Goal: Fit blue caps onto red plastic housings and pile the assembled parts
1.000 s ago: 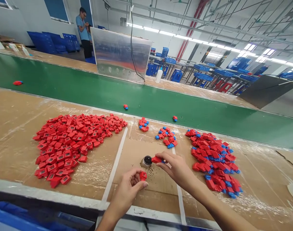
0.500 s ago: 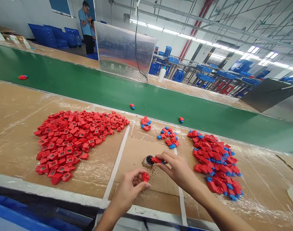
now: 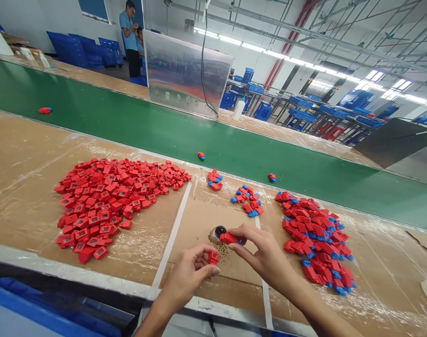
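Observation:
My left hand [image 3: 190, 274] is closed in a pinch on a small red plastic part [image 3: 213, 257] near the front edge of the cardboard-covered bench [image 3: 27, 187]. My right hand [image 3: 264, 252] pinches a red and blue part [image 3: 230, 238] and holds its tip at a small round pot [image 3: 217, 232] with a dark inside. Dark specks lie on the cardboard around the pot.
A big heap of red parts [image 3: 111, 196] lies to the left, and a heap of red and blue parts [image 3: 316, 238] to the right. Two small clusters [image 3: 246, 200] sit behind the pot. A green conveyor belt [image 3: 199, 135] carries stray parts. A person [image 3: 131, 40] stands far back.
The view has shifted slightly. My right hand has drawn the red and blue part a little back from the pot; my left hand keeps its pinch.

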Motion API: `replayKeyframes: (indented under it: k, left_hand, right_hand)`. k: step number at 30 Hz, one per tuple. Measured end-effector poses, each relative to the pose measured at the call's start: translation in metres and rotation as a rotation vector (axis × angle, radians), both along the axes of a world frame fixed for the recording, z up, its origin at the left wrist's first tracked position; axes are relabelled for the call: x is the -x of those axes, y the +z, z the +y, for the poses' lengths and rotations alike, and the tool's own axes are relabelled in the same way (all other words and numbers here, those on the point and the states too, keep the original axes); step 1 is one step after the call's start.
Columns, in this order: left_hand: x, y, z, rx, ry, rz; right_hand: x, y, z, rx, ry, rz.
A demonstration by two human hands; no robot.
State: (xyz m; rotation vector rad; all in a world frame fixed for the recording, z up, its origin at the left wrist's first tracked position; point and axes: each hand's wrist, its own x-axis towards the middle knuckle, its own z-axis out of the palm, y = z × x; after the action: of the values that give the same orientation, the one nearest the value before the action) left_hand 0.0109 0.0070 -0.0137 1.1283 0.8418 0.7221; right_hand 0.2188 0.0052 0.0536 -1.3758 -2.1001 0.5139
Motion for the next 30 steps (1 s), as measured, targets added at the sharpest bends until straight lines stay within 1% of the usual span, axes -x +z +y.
replayKeyframes:
  k: [4, 9, 15, 21, 25, 30]
  left_hand:
    - [0.001, 0.001, -0.002, -0.007, -0.017, -0.007]
    - [0.000, 0.001, -0.001, 0.002, -0.008, -0.016]
    - [0.001, 0.000, -0.002, -0.018, -0.025, -0.031]
    - [0.003, 0.001, -0.003, -0.048, -0.072, 0.012]
    - [0.008, 0.002, -0.002, -0.079, -0.110, 0.091]
    - [0.006, 0.000, -0.004, -0.101, -0.115, 0.156]
  right_hand:
    - [0.008, -0.004, -0.010, 0.052, 0.040, 0.065]
    - [0.010, -0.015, -0.015, 0.111, 0.008, 0.071]
    - [0.012, -0.022, -0.020, 0.158, 0.011, 0.080]
    - [0.018, -0.027, -0.026, 0.152, 0.039, 0.057]
    - [0.025, -0.031, -0.029, 0.122, 0.076, 0.004]
    - [0.036, -0.035, -0.033, 0.077, 0.039, -0.034]
